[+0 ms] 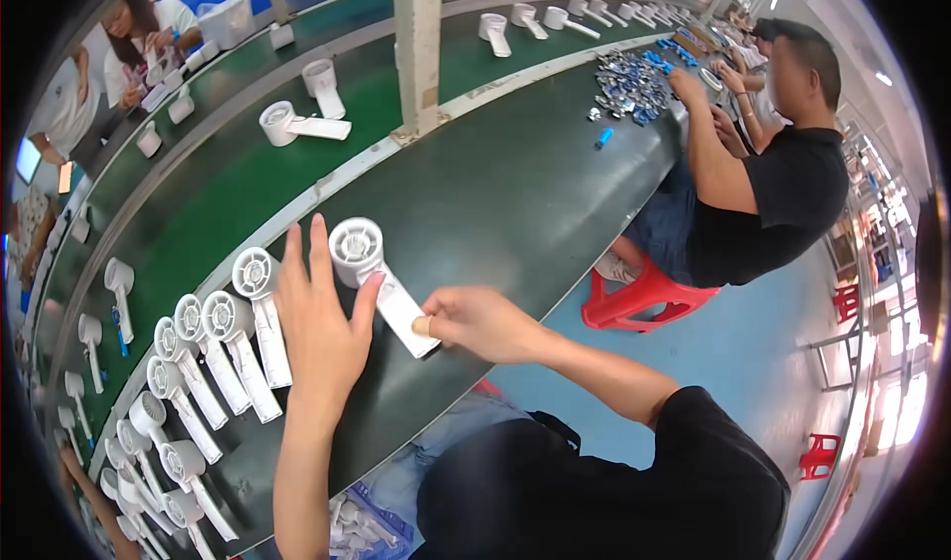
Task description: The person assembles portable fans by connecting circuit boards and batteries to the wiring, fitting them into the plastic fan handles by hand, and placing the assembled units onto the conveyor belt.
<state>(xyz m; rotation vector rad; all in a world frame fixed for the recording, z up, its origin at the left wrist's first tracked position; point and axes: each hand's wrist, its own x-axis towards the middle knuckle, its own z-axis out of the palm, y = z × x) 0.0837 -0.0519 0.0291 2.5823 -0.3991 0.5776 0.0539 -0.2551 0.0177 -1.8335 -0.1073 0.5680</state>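
A white handheld fan [401, 308] with a round, spoked head lies on the dark green bench in front of me. My right hand [485, 324] pinches the lower end of its handle, and a tan cover shows on one fingertip. Beside the fan's head, my left hand [323, 307] has its fingers stretched out, with the thumb at the fan's neck; whether the thumb presses on it I cannot tell. Just left of that hand stands a row of similar white fans, the closest being one fan [260, 307] with its handle toward me.
A green conveyor [223, 199] carries spaced fans beyond the pale rail. A post [418, 55] rises at the rail. Metallic and blue small parts [634, 87] are heaped at the far right, beside a seated co-worker [783, 174]. A blue crate [381, 520] of white parts sits below the bench.
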